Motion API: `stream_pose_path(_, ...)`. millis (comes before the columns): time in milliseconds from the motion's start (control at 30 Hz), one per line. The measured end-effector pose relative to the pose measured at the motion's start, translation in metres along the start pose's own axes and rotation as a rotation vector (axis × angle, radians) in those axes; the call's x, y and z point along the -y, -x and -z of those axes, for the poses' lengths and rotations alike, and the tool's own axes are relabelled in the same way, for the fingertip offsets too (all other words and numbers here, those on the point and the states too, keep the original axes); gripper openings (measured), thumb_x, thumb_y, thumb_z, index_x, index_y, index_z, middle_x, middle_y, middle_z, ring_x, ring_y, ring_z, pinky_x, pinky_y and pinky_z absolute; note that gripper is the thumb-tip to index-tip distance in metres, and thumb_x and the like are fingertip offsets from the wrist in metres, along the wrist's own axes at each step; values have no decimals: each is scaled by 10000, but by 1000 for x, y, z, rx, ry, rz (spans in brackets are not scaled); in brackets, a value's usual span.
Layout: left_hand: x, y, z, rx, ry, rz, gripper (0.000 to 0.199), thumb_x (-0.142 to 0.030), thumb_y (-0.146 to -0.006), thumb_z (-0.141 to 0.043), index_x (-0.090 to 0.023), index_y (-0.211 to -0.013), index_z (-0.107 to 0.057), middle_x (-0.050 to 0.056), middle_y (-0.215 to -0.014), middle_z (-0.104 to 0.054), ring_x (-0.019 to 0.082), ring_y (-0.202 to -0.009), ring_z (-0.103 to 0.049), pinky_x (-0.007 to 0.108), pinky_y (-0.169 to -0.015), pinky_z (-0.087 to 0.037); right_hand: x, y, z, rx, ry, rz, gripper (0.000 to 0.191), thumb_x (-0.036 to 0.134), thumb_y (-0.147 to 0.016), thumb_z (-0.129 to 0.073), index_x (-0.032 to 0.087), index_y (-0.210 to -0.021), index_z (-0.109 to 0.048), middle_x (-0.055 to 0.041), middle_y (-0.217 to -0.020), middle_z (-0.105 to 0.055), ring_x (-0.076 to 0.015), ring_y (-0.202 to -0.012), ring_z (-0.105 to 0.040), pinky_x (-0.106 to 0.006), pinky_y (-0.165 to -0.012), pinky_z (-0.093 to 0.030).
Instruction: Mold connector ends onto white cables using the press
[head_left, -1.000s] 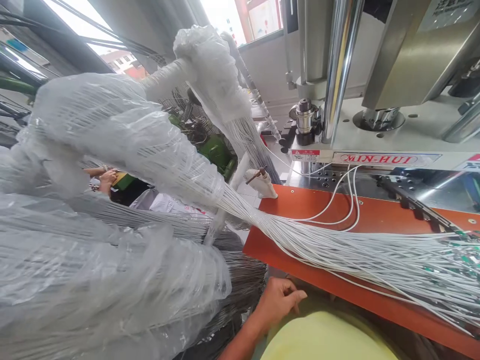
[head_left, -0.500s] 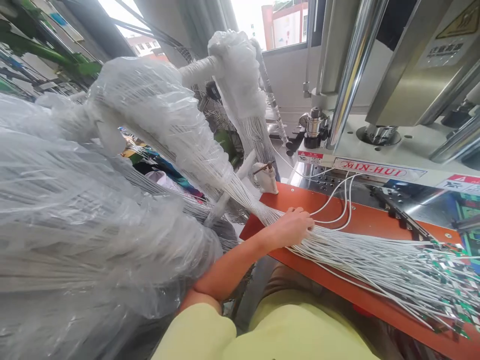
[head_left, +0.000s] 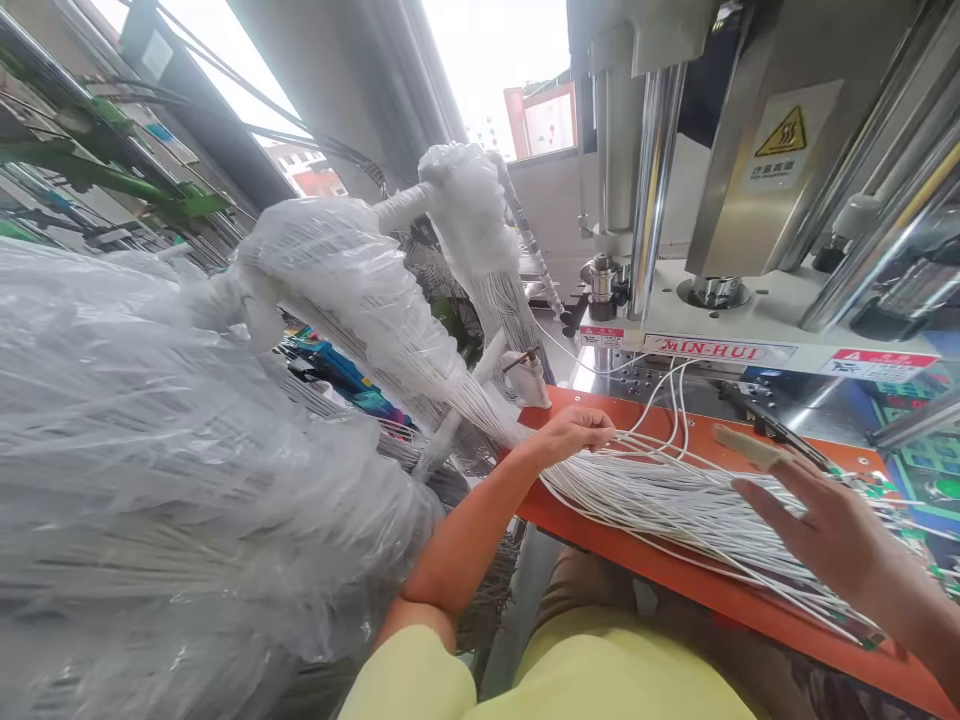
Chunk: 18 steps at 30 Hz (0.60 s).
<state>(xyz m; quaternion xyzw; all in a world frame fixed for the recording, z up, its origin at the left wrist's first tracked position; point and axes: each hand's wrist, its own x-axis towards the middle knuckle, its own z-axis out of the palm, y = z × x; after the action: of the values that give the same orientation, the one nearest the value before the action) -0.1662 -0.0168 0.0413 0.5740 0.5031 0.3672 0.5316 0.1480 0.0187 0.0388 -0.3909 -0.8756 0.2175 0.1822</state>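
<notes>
A thick bundle of white cables (head_left: pixel 675 510) lies across the orange board (head_left: pixel 592 402), with small green and metal ends at the right. My left hand (head_left: pixel 577 434) is over the upper side of the bundle, its fingers pinched on a white cable; whether it has more than one I cannot tell. Above the right part of the bundle is my right hand (head_left: pixel 832 515), its fingers spread and empty. A tan finger cover (head_left: pixel 742 445) sits on one of its fingers.
A press machine with a MIN-HUI label (head_left: pixel 720 348) and a hot-surface warning sign (head_left: pixel 784 132) stands behind the board. On the left, plastic-wrapped cable bundles (head_left: pixel 337 250) hang over a padded rack. Several white cables loop from the machine onto the board.
My right hand has come into view from the right, over the cables. My left hand has gone from resting on the bundle to pinching at its upper side. The view has tilted up slightly.
</notes>
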Motion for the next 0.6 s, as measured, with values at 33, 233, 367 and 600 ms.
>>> stream_pose_path(33,0,0,-1,-4,6,-14,311,-419,-842,-623,-131,-728,-590,-34,-619,-485,74,-568,-396,207,-555,-317,11,-20,-6,76,-82,34,503,464,-978,-411,425,-1465,-288,-70,-1374,-536,-267,-1182,-551,-395,-859,-496)
stream_pose_path(233,-5,26,-14,-102,-150,-168,307,-423,-871,-602,-126,-804,-638,-17,-633,-496,90,-589,-421,207,-571,-345,56,-87,-5,541,-388,205,392,529,-882,-525,185,-1039,-625,0,-739,-581,-153,-652,-510,-272,-601,-390)
stream_pose_path(367,2,44,-21,-289,-429,-264,243,-339,-925,-530,-148,-837,-650,20,-713,-591,121,-658,-510,219,-648,-388,35,-79,16,1026,-543,164,288,452,-817,-588,165,-823,-621,50,-546,-482,-106,-509,-441,-231,-527,-335)
stream_pose_path(600,24,25,-31,-225,-599,-377,187,-259,-938,-475,-170,-862,-620,34,-757,-626,142,-697,-557,227,-672,-405,33,-58,25,370,-193,99,196,284,-837,-552,190,-677,-615,8,-592,-588,-112,-528,-502,-227,-496,-284)
